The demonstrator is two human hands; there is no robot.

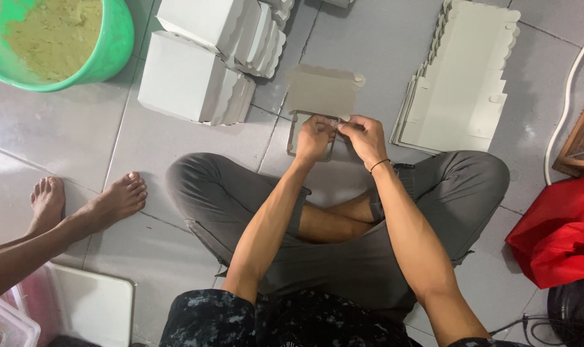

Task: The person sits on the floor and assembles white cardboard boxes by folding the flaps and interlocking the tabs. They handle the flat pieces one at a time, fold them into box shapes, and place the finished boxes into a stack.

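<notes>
I sit cross-legged on a grey tiled floor. A half-folded grey cardboard box point(322, 92) stands in front of my knees, its scalloped lid flap raised away from me. My left hand point(313, 136) and my right hand point(364, 136) meet at its near wall, fingers pinching the cardboard edge. A thin dark band circles my right wrist.
A stack of flat box blanks point(462, 77) lies to the right. Folded white boxes point(195, 83) sit in rows to the left. A green tub point(109, 45) holds yellowish paste. Another person's bare feet point(89, 202) rest at left. Red cloth point(558, 231) and a white hose point(565, 103) lie at right.
</notes>
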